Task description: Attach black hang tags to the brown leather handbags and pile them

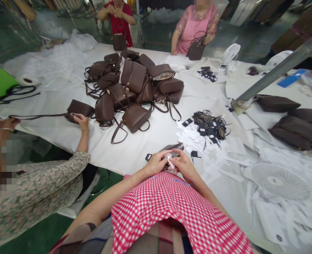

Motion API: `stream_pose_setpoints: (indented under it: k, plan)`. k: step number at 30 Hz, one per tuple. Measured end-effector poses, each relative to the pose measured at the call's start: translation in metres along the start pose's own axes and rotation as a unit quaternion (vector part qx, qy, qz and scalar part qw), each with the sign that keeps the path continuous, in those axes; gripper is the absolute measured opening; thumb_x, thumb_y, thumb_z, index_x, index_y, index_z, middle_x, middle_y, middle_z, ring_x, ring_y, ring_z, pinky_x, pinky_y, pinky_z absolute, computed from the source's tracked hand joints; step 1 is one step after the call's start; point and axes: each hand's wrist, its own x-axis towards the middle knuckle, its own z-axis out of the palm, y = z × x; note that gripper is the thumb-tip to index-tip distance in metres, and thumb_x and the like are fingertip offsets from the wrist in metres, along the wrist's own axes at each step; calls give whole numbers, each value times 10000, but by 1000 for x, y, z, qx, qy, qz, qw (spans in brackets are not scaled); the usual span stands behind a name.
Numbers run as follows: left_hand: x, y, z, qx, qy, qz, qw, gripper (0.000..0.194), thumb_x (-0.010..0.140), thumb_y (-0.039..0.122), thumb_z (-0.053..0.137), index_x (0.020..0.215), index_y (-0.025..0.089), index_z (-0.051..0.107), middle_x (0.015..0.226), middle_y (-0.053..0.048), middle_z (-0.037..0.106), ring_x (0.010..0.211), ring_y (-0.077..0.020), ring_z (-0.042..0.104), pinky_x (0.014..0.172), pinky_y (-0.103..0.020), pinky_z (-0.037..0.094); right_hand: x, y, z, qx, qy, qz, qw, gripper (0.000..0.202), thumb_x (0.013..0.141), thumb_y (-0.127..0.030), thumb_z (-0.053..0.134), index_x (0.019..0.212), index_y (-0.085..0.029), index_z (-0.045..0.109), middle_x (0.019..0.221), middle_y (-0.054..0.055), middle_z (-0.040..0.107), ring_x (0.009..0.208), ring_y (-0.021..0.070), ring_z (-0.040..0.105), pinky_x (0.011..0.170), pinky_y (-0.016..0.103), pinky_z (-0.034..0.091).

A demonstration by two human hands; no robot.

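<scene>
Close to my body, at the table's near edge, my left hand (157,163) and my right hand (184,165) meet over a dark brown bag (177,145). The fingers of both are closed around a small white strip (171,163) of soft-looking material. Most of the bag is hidden behind my hands. A black tag (148,157) lies just left of my left hand, and another black tag (195,154) is to the right of my right hand. Further right is a heap of black tags (210,125) with cords, beside loose white strips (191,138).
A large pile of brown handbags (134,76) with straps fills the table's middle. At left, a co-worker's hand (82,121) touches a brown bag (79,107). Two people stand across the table. A white fan (280,181), a slanted metal pole (277,68) and more bags (298,132) are at right.
</scene>
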Motion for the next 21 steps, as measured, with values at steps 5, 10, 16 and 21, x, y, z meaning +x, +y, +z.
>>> stream_pose_setpoints:
  k: [5, 10, 16, 21]
  plan:
    - [-3, 4, -1, 49, -11, 27, 998, 392, 842, 158, 501, 1220, 181, 603, 1057, -36, 699, 991, -179, 625, 918, -291, 466, -3, -6, 0, 28, 1, 29, 999, 537, 688, -291, 711, 1135, -193, 428, 605, -46, 609, 484, 155, 632, 313, 174, 409]
    - [-4, 4, -2, 82, -21, 49, 995, 308, 858, 175, 500, 1150, 174, 596, 978, -28, 685, 887, -158, 621, 842, -267, 474, -6, -12, 0, 54, 7, 64, 996, 477, 688, -206, 691, 1092, -175, 441, 613, -18, 637, 482, 148, 630, 323, 166, 415]
    - [-4, 5, -3, 108, -42, 81, 990, 257, 846, 128, 481, 1067, 171, 604, 955, -24, 677, 866, -146, 621, 835, -254, 465, -4, -8, -1, 41, -1, 54, 998, 469, 684, -241, 684, 1079, -191, 437, 613, -33, 633, 489, 151, 640, 336, 172, 431]
    - [-5, 8, -4, 111, -68, 100, 986, 229, 853, 130, 482, 1041, 168, 605, 949, -26, 679, 850, -141, 626, 829, -248, 464, 0, 0, -3, -29, 10, -3, 1000, 493, 666, -331, 710, 1044, -207, 420, 517, -94, 575, 413, 142, 591, 330, 195, 443]
